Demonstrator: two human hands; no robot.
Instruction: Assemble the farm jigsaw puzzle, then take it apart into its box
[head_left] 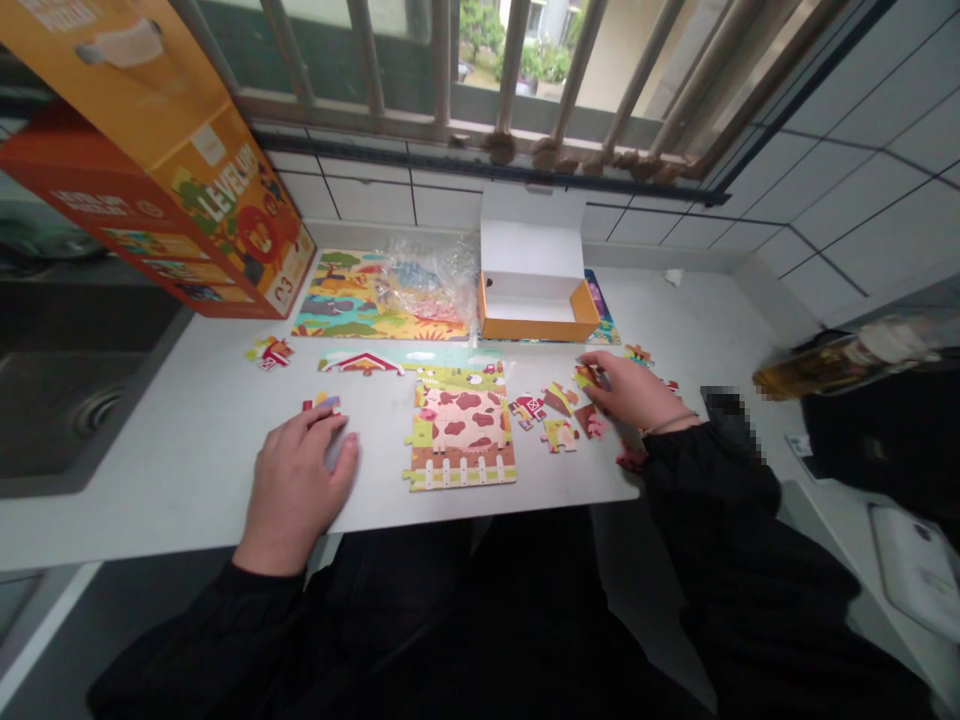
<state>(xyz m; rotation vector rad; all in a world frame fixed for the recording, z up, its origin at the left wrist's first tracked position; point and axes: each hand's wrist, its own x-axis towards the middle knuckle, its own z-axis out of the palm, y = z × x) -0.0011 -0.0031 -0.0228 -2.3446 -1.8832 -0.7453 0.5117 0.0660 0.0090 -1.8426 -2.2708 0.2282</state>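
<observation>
**Left hand (296,490):** grip is curving loosely, with fingers hanging just beside a small red-and-yellow puzzle piece (322,402); whether it is holding anything, one cannot tell.

**Right hand (630,392):** grip is pinching a yellow puzzle piece (586,377) between the fingertips, with loose puzzle pieces (559,415) lying scattered just below.

**Partly assembled farm jigsaw (461,440):** is lying between the hands on the white bench (187,500), showing cow-hide patches and a white fence. A red-roofed barn section (361,363) is lying just above it.

**Behind:** a jungle-scene puzzle (337,310) is lying under a crumpled clear plastic bag (427,280), beside an open orange-and-white box (536,300). An orange "Level Up" box lid (217,190) is standing tilted at back left, near a dark sink (75,400).
</observation>
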